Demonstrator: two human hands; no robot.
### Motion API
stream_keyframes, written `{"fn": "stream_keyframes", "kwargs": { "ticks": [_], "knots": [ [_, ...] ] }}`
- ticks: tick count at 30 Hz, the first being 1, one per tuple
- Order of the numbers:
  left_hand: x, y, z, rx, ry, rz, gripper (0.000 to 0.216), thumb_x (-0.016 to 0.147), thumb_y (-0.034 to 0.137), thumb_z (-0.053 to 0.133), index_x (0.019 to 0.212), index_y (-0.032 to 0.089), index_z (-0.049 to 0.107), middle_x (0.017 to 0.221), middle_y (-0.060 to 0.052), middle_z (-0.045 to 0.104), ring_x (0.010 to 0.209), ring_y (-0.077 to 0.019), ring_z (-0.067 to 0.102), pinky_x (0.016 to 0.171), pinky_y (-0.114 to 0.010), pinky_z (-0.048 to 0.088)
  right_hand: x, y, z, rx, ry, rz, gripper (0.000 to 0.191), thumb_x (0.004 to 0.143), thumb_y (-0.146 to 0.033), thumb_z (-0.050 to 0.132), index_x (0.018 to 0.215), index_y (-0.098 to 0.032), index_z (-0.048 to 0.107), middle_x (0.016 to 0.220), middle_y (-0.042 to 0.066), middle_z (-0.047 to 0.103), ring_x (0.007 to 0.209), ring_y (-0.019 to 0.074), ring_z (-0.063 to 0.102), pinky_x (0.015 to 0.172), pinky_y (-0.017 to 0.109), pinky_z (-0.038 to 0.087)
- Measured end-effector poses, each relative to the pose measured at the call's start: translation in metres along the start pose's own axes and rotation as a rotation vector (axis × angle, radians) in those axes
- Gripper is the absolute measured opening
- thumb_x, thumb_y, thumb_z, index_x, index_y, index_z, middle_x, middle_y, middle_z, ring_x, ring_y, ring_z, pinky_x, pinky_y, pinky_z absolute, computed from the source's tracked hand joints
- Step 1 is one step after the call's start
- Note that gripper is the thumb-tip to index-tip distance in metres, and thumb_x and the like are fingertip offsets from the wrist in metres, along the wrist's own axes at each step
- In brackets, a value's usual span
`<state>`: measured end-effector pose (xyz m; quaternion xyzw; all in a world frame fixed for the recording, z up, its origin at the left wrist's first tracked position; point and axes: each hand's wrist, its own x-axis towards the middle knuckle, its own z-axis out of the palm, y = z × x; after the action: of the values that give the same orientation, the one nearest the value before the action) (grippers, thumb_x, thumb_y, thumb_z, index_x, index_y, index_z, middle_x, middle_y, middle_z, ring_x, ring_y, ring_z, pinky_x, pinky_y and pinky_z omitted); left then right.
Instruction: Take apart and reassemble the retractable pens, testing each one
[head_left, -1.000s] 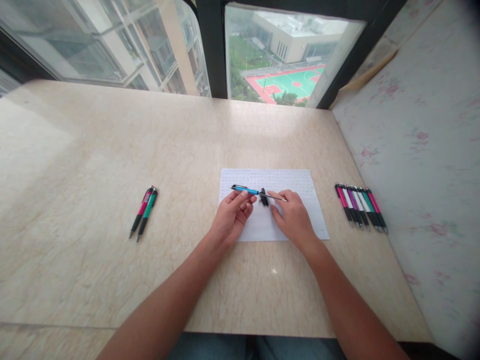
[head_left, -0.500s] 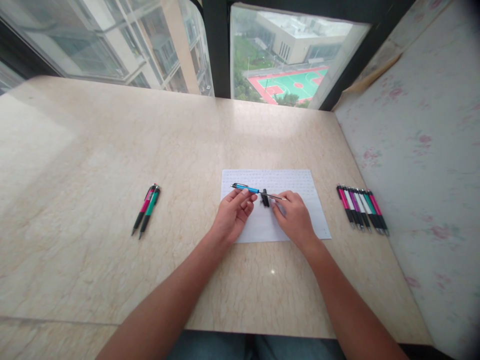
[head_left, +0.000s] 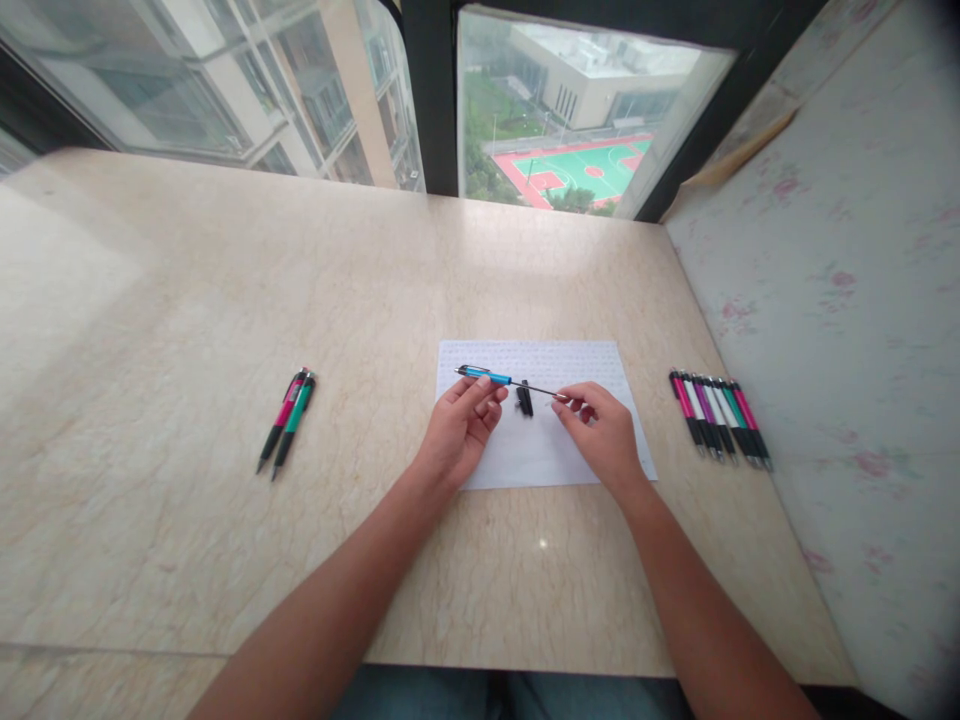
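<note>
Between thumb and fingers, my left hand [head_left: 466, 425] holds a blue pen barrel [head_left: 486, 376] with its clip end pointing left. A thin dark refill [head_left: 534, 388] sticks out of the barrel's right end. My right hand [head_left: 596, 430] is closed, pinching the refill near its tip. Below the refill, a black grip piece [head_left: 525, 400] lies on a sheet of lined paper [head_left: 517, 465], with a small part beside it that I cannot make out. Both hands are above the paper.
A pink pen [head_left: 285, 415] and a green pen [head_left: 295, 425] lie side by side on the left of the stone-patterned counter [head_left: 172, 520]. Several assorted pens [head_left: 720, 415] lie in a row at right, near the flowered wall [head_left: 840, 330]. Windows [head_left: 570, 110] border the back.
My right hand has shifted its fingers to the refill's tip, which it now pinches. The refill still sticks out of the blue barrel. The view has shifted slightly.
</note>
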<state>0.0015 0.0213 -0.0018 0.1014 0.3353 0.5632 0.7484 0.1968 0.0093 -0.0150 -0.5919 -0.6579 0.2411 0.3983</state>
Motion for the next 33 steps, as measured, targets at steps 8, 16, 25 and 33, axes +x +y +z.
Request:
{"fn": "stream_keyframes", "kwargs": {
  "ticks": [8, 16, 25, 33],
  "knots": [
    [0.0, 0.001, 0.001, -0.068, 0.053, -0.018, 0.01, 0.075, 0.011, 0.075, 0.078, 0.011, 0.065, 0.081, -0.003, 0.066, 0.074, -0.008, 0.065, 0.057, -0.01, 0.051, -0.002, -0.013, -0.006, 0.391, 0.285, 0.007, 0.008, 0.082, -0.027, 0.07, 0.082, -0.021, 0.065, 0.083, 0.001, 0.061, 0.076, 0.0138, 0.058, 0.065, 0.027, 0.047],
    [0.0, -0.001, 0.0, -0.076, 0.033, -0.023, 0.009, 0.076, 0.012, 0.075, 0.078, 0.011, 0.066, 0.077, -0.002, 0.064, 0.073, -0.0074, 0.064, 0.057, -0.009, 0.051, -0.004, -0.018, -0.005, 0.488, 0.306, -0.096, 0.007, 0.081, -0.023, 0.071, 0.082, -0.022, 0.064, 0.081, 0.0, 0.059, 0.075, 0.0134, 0.056, 0.062, 0.026, 0.046],
    [-0.001, -0.001, 0.002, -0.047, 0.018, -0.014, 0.008, 0.077, 0.011, 0.074, 0.078, 0.01, 0.066, 0.076, -0.003, 0.065, 0.07, -0.0066, 0.063, 0.058, -0.01, 0.052, -0.007, -0.02, -0.005, 0.46, 0.262, -0.097, 0.006, 0.081, -0.021, 0.071, 0.084, -0.022, 0.066, 0.084, 0.001, 0.059, 0.077, 0.0138, 0.055, 0.062, 0.028, 0.043],
    [-0.002, -0.002, 0.002, -0.017, 0.029, -0.02, 0.009, 0.076, 0.011, 0.074, 0.081, 0.011, 0.066, 0.079, -0.002, 0.064, 0.071, -0.0072, 0.063, 0.058, -0.01, 0.052, -0.007, -0.021, -0.004, 0.426, 0.229, -0.074, 0.007, 0.082, -0.023, 0.07, 0.085, -0.022, 0.065, 0.086, 0.001, 0.059, 0.079, 0.0142, 0.056, 0.064, 0.028, 0.045]
  ]
}}
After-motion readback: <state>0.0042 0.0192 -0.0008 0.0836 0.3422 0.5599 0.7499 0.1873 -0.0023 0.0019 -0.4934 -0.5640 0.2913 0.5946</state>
